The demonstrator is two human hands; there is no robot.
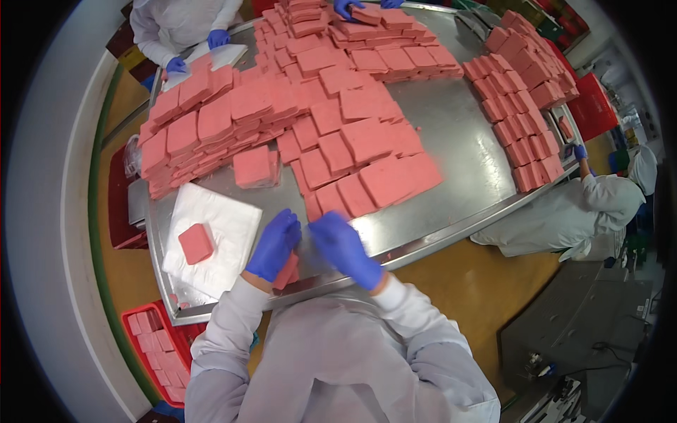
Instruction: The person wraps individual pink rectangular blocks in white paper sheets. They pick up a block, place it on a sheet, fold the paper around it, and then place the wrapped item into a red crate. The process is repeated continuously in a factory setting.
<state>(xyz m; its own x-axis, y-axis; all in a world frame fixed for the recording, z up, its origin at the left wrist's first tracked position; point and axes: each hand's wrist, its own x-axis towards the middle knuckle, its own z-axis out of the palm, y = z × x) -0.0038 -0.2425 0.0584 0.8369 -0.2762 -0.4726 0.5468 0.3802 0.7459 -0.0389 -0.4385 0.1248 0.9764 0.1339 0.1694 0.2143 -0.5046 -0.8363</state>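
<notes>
My left hand [274, 246], in a blue glove, is at the near edge of the steel table, with its fingers bent. A small stack of pink slices [287, 274], looking like processed meat, lies partly hidden beneath and beside it; whether I grip it is unclear. My right hand [346, 248], also gloved, is motion-blurred just to the right, fingers curled, and its grasp cannot be made out. To the left lies a pile of white sheets [232, 222] with a pink block [196, 244] on top. Beyond my hands stands a short stack of slices [253, 167].
Large piles of pink slices [365, 143] cover much of the steel table [444, 132]. More rows [521, 127] line its right side. A red crate [158, 349] of slices stands lower left. Co-workers stand at far left [185, 26] and right [560, 211], with another's gloved hand [346, 8] at the top.
</notes>
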